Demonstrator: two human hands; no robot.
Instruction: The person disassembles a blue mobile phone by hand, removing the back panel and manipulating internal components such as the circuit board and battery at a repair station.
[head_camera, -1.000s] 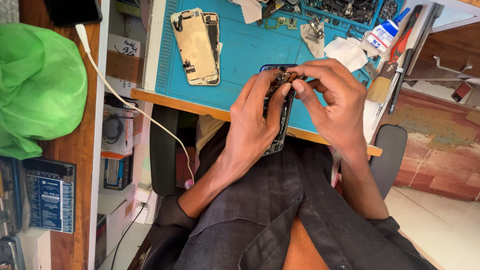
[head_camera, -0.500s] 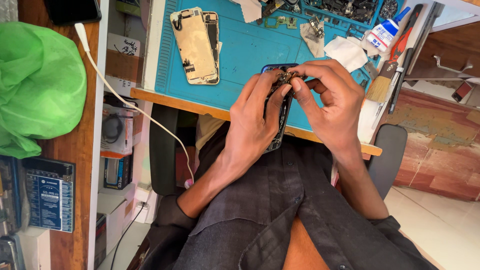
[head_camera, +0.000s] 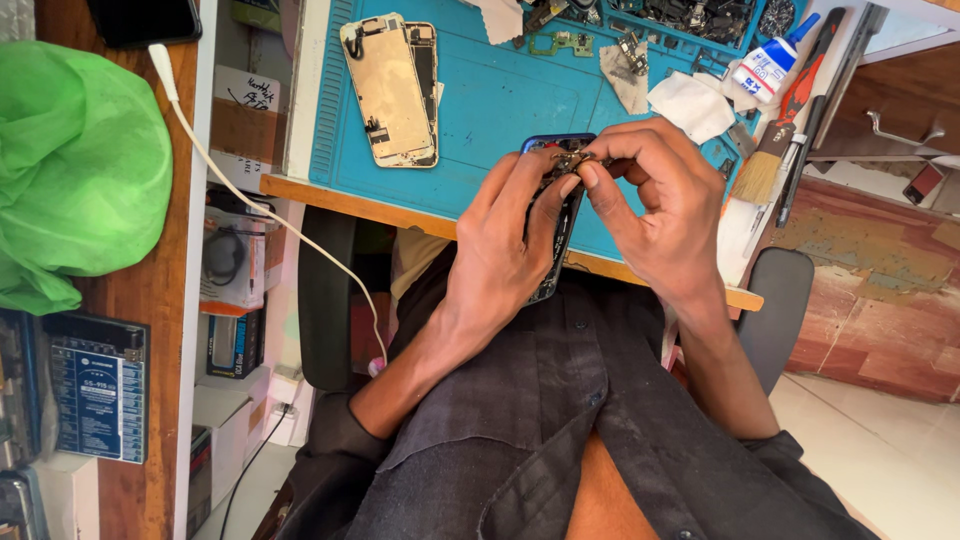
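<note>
Beyond the hands lies a matt, smooth blue rubbery mat (head_camera: 500, 110); left of them, a dull brassy metal phone panel (head_camera: 388, 90) and crinkly glossy green plastic bag (head_camera: 70, 170).

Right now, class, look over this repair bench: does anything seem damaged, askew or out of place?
Yes. The phone held in the left hand is opened, its insides bare, while the right hand pinches a small part at its top. A detached screen panel lies face down, tilted on the blue mat. A brush overhangs the mat's edge.
</note>
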